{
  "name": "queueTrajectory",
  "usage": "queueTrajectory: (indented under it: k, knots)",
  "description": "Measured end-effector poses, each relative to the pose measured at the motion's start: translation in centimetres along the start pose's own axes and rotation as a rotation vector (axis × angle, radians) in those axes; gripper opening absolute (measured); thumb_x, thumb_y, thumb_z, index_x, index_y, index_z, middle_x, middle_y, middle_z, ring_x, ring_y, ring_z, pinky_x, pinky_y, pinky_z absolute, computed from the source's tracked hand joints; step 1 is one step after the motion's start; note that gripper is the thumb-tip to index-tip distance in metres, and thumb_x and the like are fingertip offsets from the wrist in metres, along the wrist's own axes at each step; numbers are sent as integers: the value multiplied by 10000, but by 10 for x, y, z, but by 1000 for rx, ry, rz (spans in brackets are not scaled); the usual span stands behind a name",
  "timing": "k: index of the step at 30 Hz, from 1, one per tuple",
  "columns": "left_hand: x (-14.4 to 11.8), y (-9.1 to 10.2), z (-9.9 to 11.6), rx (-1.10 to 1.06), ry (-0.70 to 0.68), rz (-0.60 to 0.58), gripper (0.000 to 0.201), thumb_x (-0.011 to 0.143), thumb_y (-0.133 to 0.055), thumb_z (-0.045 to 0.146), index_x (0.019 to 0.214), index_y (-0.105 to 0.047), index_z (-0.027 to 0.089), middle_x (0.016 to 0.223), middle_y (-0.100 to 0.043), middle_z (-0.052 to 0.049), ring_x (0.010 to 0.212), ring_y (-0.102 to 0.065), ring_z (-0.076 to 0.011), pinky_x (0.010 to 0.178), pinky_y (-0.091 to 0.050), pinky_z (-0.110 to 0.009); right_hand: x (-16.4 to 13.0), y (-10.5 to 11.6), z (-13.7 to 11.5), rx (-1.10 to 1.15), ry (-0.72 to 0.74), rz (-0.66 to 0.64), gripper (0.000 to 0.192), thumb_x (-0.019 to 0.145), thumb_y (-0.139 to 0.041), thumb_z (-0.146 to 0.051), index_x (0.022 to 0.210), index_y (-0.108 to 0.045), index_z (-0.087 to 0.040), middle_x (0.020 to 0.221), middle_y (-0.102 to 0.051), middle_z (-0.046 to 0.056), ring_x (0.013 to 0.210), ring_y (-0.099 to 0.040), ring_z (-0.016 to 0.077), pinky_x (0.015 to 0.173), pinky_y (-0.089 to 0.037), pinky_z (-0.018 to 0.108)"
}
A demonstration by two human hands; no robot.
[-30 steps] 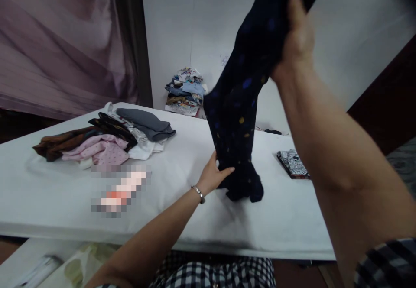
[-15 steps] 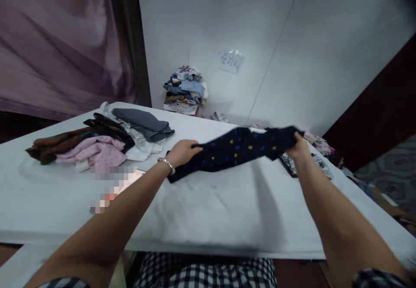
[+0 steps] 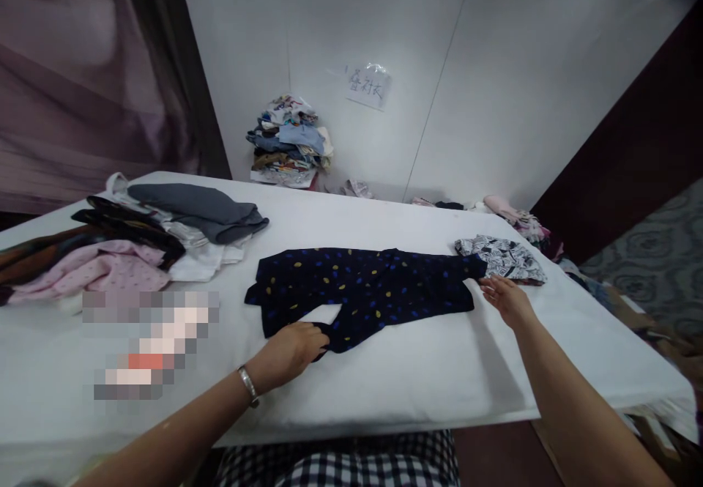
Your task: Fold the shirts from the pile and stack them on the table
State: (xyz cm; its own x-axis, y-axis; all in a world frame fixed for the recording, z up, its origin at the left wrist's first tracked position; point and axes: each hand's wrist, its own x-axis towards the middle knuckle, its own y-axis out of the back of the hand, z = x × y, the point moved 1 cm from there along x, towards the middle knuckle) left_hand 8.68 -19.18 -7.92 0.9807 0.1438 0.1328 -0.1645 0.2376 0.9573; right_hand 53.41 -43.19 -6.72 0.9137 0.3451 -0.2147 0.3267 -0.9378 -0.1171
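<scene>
Across the middle of the frame, a dark navy pair of small cloth trousers with yellow and blue dots (image 3: 359, 289) lies flat on the white padded table (image 3: 417, 370), its long axis running left to right, waist toward the right and the two legs toward the left with a wedge of white showing between them. Lower centre, the left hand (image 3: 291, 349) rests on the hem of the nearer leg, fingers curled down onto the cloth; whether it pinches the fabric or only presses it I cannot tell. Right of centre, the right hand (image 3: 505, 298) lies loose and flat, fingers stretched toward the waist edge and touching or just beside it, gripping nothing. So each hand sits at one end of the garment, the left at the leg end, the right at the waist end. Just beyond the right hand lies a folded black-and-white patterned cloth (image 3: 502, 258). At the left edge sits a heap of pink, brown, grey and white garments (image 3: 137, 238), well apart from the trousers.
</scene>
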Motion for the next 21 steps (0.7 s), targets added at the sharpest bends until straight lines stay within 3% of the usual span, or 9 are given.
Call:
queueTrajectory:
  k: [4,8,10,13,15,17,21]
  knots:
    - [-4,9,-2,-93,157,83,261,944,-397,261,965,-650,202,886,-706,-35,802,-650,-180,718,-477,-294,-15,-22,7,-240,276,-35,453,631,-760,-398,1013,-625,-196,856,-723,59,742,-673,189,678,-549,322]
    - [-7,32,8,-152,176,171,265,942,-384,286,936,-642,226,819,-696,0,730,-650,-150,659,-487,-252,-40,-40,30,-634,431,-248,655,646,-736,-507,1225,-600,-233,1168,-670,95,1059,-618,274,871,-511,412]
    - [-11,44,13,-149,165,246,251,928,-390,276,943,-638,237,804,-699,8,706,-655,-143,631,-491,-238,-52,-41,42,-763,453,-375,685,656,-738,-485,1281,-576,-257,1237,-642,78,1109,-591,284,919,-485,415]
    - [-23,61,15,-148,174,388,237,906,-418,294,987,-638,261,848,-722,7,714,-674,-144,624,-509,-228,-70,-37,55,-787,438,-524,421,740,-647,-476,1070,-695,-218,996,-714,53,935,-634,257,840,-495,370]
    - [-34,71,14,-160,223,491,225,876,-461,339,1002,-642,296,884,-737,22,740,-686,-152,650,-528,-233,-85,-32,56,-708,364,-527,338,780,-589,-495,848,-713,-189,754,-684,27,737,-606,212,709,-484,326]
    - [-45,81,15,-181,349,593,205,829,-507,401,970,-651,361,870,-741,67,739,-687,-170,667,-543,-259,-101,-25,51,-584,263,-504,337,781,-600,-508,751,-681,-183,643,-618,-3,637,-539,170,624,-441,291]
    - [-56,98,23,-362,719,785,144,788,-541,482,886,-647,475,849,-718,152,774,-659,-211,693,-537,-330,-131,-10,38,-388,97,-597,277,761,-679,-462,779,-693,-186,710,-633,-2,673,-529,161,650,-432,291]
